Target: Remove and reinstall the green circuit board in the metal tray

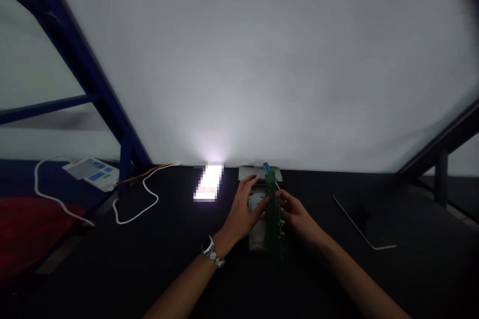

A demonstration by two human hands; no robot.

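Observation:
A green circuit board (pixel 272 224) stands nearly on edge above a silver metal case (pixel 258 239) on the black table. From its left side my left hand (pixel 245 208), wearing a wristwatch, has its thumb against the board, while its fingers reach over the case. On the other side my right hand (pixel 295 215) is curled, its fingers touching the board's right face, where small parts stick out. Some fingertips are hidden. Just behind the board, a blue-handled tool (pixel 267 166) with a thin shaft lies partly covered.
A grey plate (pixel 247 173) lies at the table's back edge. To the left is a bright, pixelated rectangle (pixel 208 182). A white cable (pixel 155 199) runs to a white-and-blue panel (pixel 93 173). On the right lies a dark sheet with a pale edge (pixel 355 227). Blue frame bars (pixel 108 109) rise at left.

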